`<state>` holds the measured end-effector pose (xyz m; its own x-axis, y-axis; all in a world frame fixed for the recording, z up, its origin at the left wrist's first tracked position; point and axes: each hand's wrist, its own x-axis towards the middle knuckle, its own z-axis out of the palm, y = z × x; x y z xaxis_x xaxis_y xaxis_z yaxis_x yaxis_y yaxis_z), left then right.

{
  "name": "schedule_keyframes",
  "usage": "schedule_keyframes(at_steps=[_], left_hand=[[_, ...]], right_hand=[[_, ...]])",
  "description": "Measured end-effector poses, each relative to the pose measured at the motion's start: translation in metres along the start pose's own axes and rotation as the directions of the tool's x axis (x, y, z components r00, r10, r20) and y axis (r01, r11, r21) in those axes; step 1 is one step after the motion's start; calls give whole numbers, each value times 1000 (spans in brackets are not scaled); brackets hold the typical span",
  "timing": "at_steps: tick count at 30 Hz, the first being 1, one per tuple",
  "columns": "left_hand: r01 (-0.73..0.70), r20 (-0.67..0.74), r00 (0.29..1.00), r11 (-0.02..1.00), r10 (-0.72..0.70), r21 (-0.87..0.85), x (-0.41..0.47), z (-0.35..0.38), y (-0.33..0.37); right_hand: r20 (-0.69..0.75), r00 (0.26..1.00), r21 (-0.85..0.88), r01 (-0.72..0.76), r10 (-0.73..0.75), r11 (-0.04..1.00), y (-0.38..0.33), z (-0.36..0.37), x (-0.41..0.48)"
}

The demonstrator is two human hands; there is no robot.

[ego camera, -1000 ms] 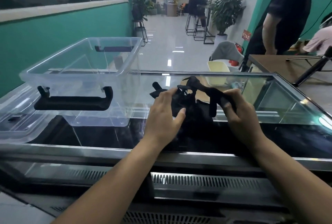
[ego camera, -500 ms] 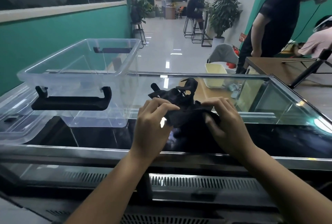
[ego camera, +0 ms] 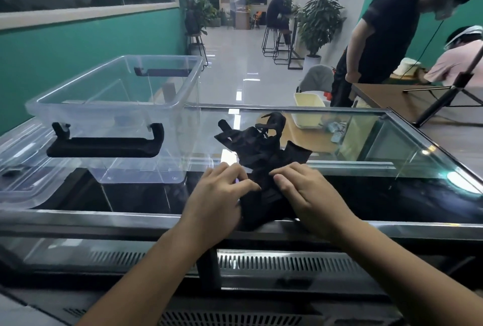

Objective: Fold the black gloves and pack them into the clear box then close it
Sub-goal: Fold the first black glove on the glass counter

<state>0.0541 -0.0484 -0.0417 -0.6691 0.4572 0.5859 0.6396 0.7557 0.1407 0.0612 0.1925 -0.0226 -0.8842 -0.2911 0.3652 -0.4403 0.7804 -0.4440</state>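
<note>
The black gloves (ego camera: 261,158) lie in a crumpled bundle on the glass-topped bench (ego camera: 366,142), just right of the clear box (ego camera: 109,104) and apart from it. The bundle's long axis runs near to far. Its near end rests on the bench's near metal edge, and the loose glove fingers point to the far side, some leaning left and some curling upward. A flat flap of the cloth sticks out to the far right.

Both grips sit on the near half of the bundle. The left grip (ego camera: 219,195) has its fingers curled and pinches the cloth from the left, with the thumb tip against the fabric. The right grip (ego camera: 305,195) grasps it from the right with bent fingers whose tips dig into the cloth. The two sets of fingertips are close together but do not touch.

The box stands upright and open at the left, its black handle (ego camera: 104,146) facing the near side. Its clear lid (ego camera: 23,181) lies flat at the near left, partly beneath the box.
</note>
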Motion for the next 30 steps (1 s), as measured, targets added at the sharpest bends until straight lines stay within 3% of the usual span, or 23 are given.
schedule_keyframes(at_steps=[6,13,15,19,24,27,30], left_hand=[[105,142,984,994,-107,17,16,6,0],[194,203,958,978,-205,71,34,17,-6],[151,137,977,985,-161,78,31,17,-5],[31,22,999,1000,-31,3,24,14,-1],[-68,124,988,978,94,-198,21,2,16],[31,170,985,936,31,-350,21,-5,19],[84,96,994,951,-58,-298,22,-2,13]], right_hand=[[120,993,-210,35,-9,977,19,12,32],[187,982,-239,70,-25,969,32,16,68],[130,991,-227,59,-30,972,30,15,66],[-118,993,-154,-31,13,988,35,9,58],[-214,958,-145,-226,192,963,50,2,48],[-186,960,-164,-242,211,956,51,5,44],[-191,959,-105,-230,208,968,49,3,43]])
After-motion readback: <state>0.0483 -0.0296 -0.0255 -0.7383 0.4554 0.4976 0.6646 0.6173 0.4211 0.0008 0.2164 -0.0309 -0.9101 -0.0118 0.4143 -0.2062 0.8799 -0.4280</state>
